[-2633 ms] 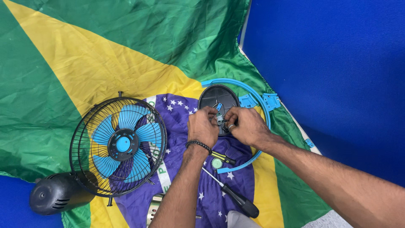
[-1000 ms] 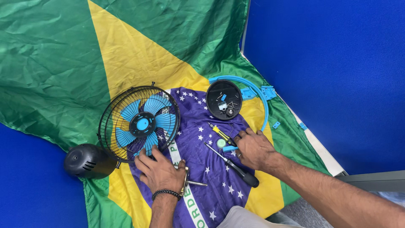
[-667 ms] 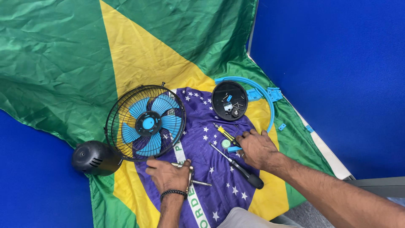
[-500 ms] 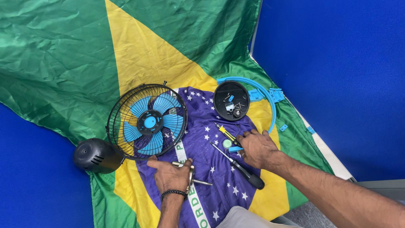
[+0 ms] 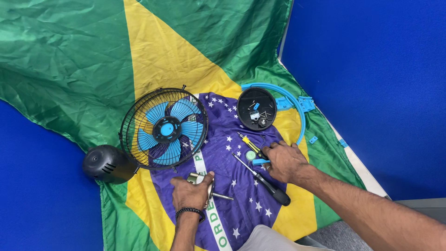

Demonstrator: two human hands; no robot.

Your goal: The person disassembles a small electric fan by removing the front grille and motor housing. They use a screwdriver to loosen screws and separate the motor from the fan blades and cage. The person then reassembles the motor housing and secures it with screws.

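My left hand (image 5: 191, 191) is closed around a small metal part with a thin shaft (image 5: 222, 196), low in the middle of the view, just below the black wire fan guard (image 5: 162, 128) with blue blades. My right hand (image 5: 284, 161) rests on the cloth with its fingers curled over small pieces: a blue clip (image 5: 260, 161) and a round greenish part (image 5: 251, 155). A black-handled screwdriver (image 5: 265, 181) lies right beside that hand, and a small yellow screwdriver (image 5: 248, 142) lies above it.
A green, yellow and blue flag cloth (image 5: 93, 56) covers a blue surface. A black round cover (image 5: 257, 108) holds screws and small bits, ringed by a blue plastic hoop (image 5: 297, 111). A black motor housing (image 5: 108, 164) lies at the left.
Both hands left the black round cover; the left came down below the fan guard onto the metal part, the right settled by the screwdrivers. In the last half second little moved.
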